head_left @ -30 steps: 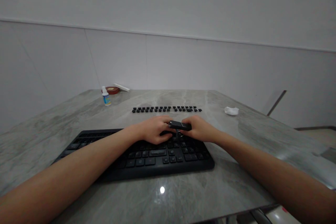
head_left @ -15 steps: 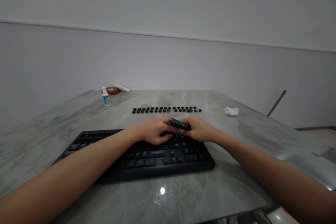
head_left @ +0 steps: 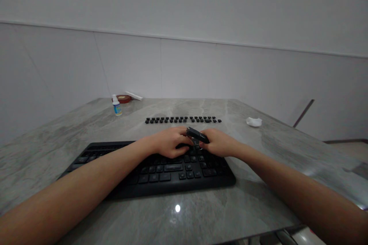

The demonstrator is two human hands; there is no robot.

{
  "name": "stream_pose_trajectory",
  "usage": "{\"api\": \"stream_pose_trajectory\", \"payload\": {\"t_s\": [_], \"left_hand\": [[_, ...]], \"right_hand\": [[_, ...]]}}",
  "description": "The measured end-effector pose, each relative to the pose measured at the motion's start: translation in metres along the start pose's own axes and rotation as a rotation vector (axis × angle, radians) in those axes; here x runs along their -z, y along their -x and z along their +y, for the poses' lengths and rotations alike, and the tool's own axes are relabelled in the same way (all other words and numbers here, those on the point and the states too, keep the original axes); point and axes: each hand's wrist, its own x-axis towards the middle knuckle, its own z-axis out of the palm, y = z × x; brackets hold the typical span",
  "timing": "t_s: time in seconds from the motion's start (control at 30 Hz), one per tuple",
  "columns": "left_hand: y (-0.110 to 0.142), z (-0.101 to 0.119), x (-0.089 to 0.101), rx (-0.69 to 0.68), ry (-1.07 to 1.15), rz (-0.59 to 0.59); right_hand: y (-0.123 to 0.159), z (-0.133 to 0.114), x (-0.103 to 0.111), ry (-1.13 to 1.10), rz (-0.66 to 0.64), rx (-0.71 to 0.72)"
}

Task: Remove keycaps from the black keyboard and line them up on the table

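Observation:
A black keyboard (head_left: 172, 188) lies on the stone-topped table, set slightly askew, with part of it under my forearms. My right hand (head_left: 220, 142) is closed around a black-handled keycap puller (head_left: 197, 135), whose thin wire loop reaches down to the keys at the upper right. Just left of it, my left hand (head_left: 171, 142) rests over the keyboard with thumb and fingers apart. Some of its fingertips are hidden close to the puller. Beyond the keyboard, several loose black keycaps (head_left: 175, 121) stand in two rows.
A small white bottle with a blue label (head_left: 117, 108) stands at the back left, before a reddish-brown round object (head_left: 123, 99) and a white strip (head_left: 134, 95). A crumpled white tissue (head_left: 254, 122) lies on the right. The wall (head_left: 195, 71) borders the table's far side.
The puller's handle has tipped up slightly in my right hand. My left hand stays nearly where it was.

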Motion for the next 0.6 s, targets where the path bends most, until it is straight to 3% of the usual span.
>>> {"api": "stream_pose_trajectory", "payload": {"t_s": [0.2, 0.4, 0.47, 0.6], "left_hand": [[0.0, 0.0, 0.0, 0.012, -0.015, -0.015], [-0.001, 0.001, 0.001, 0.027, -0.066, -0.06], [-0.001, 0.002, 0.002, 0.025, -0.073, -0.07], [0.0, 0.001, 0.001, 0.026, -0.074, -0.066]], "right_hand": [[0.001, 0.0, -0.001, 0.028, 0.021, -0.007], [-0.004, 0.01, 0.001, -0.324, -0.119, -0.184], [-0.005, 0.011, -0.002, -0.439, -0.093, -0.192], [-0.004, 0.005, -0.011, -0.564, 0.08, -0.172]]}}
